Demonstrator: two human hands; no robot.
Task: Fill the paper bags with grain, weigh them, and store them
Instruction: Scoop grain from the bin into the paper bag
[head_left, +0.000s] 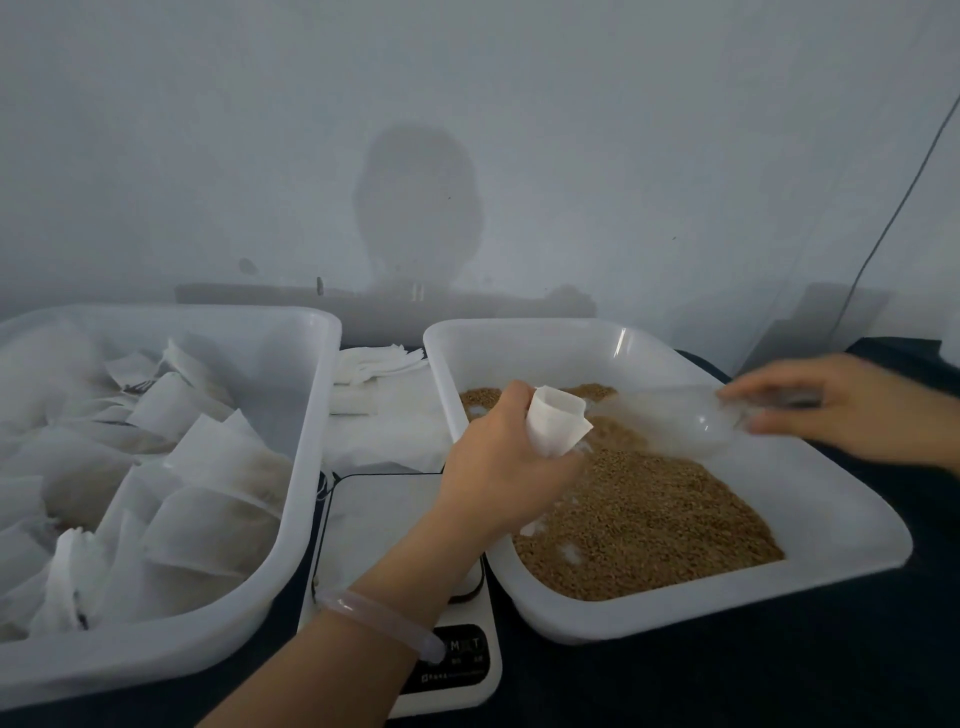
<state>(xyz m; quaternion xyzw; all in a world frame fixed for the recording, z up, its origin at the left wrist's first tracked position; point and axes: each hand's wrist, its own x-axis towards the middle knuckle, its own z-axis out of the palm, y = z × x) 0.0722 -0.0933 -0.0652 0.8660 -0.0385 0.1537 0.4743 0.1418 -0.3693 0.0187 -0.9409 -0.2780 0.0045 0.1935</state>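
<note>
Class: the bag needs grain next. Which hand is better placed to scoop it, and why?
The right hand: it holds the clear scoop over the grain, its bowl beside the bag. The left hand is gripping that bag.

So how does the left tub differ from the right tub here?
The left tub holds paper bags; the right tub holds loose brown grain. The left tub looks deeper, with taller walls; the right tub is shallower. Both hands are over the right tub, the left hand gripping a white bag, the right hand a clear scoop; neither is over the left tub. Both tubs are white plastic and flank the scale.
</note>
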